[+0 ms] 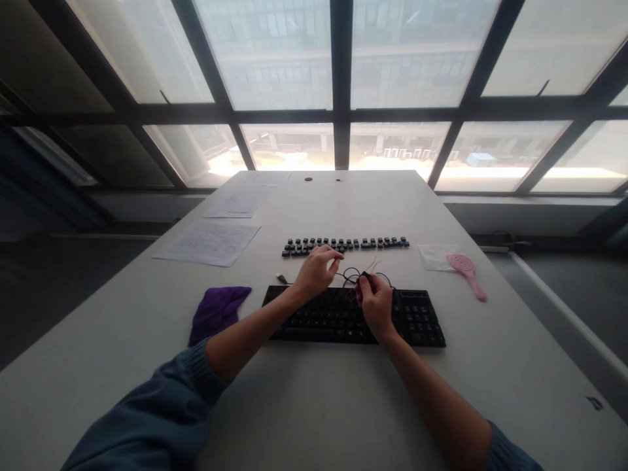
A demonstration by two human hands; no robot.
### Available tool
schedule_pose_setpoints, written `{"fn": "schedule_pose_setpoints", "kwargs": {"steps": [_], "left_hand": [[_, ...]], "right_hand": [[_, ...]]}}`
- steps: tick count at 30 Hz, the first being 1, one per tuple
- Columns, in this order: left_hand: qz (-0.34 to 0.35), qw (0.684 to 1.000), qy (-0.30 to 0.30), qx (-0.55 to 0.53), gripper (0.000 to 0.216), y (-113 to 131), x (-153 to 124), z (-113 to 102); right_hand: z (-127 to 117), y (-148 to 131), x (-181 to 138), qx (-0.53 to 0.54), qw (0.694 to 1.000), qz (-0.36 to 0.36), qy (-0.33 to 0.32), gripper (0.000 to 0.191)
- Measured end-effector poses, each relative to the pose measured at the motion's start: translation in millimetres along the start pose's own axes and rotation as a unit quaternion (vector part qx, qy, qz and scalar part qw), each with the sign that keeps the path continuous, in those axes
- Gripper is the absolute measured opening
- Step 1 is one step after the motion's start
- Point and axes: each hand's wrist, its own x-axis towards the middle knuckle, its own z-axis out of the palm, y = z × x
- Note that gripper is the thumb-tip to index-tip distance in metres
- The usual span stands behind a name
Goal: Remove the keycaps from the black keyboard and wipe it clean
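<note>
My left hand [320, 269] is above the table at the near edge of the rows of loose black keycaps [367, 244]. Its fingers are stretched forward, thumb a little apart, and I see nothing in them. My right hand [377, 302] is closed on a small black tool with thin wire prongs, which looks like a keycap puller [374, 264]. Most of its body is hidden by the fingers. Beneath both hands lies a black keyboard [318, 333], partly covered by the right hand and left forearm. Its coiled cable [350, 273] rests behind it, with the USB plug [281, 279] at left.
A folded purple cloth [218, 311] lies left of the keyboard. Printed papers [209, 242] are spread at the far left. On the right, a pink hairbrush [466, 271] overlaps a clear plastic bag [432, 257]. The white table [314, 405] reaches toward large windows.
</note>
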Motion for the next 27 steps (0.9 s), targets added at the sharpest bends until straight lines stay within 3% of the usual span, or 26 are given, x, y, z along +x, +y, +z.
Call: {"fn": "schedule_pose_setpoints", "kwargs": {"steps": [4,8,12,21,27], "left_hand": [[-0.004,0.998,-0.03,-0.047,0.022,24,-42,7],[-0.001,0.996,-0.05,-0.069,0.024,28,-64,17],[0.001,0.996,-0.06,-0.071,0.024,25,-67,19],[0.007,0.994,-0.085,-0.067,0.035,24,-69,19],[0.013,0.993,-0.107,-0.049,0.015,29,-67,14]], "right_hand": [[-1,-2,3,0.043,0.998,0.021,0.031,0.03],[-9,-7,1,-0.032,0.999,-0.033,-0.001,0.027],[-17,-8,-5,-0.149,0.981,-0.109,-0.067,0.021],[-15,-6,-3,-0.202,0.964,-0.116,-0.128,0.024],[-16,-7,-6,-0.229,0.949,-0.155,-0.15,0.022]]}}
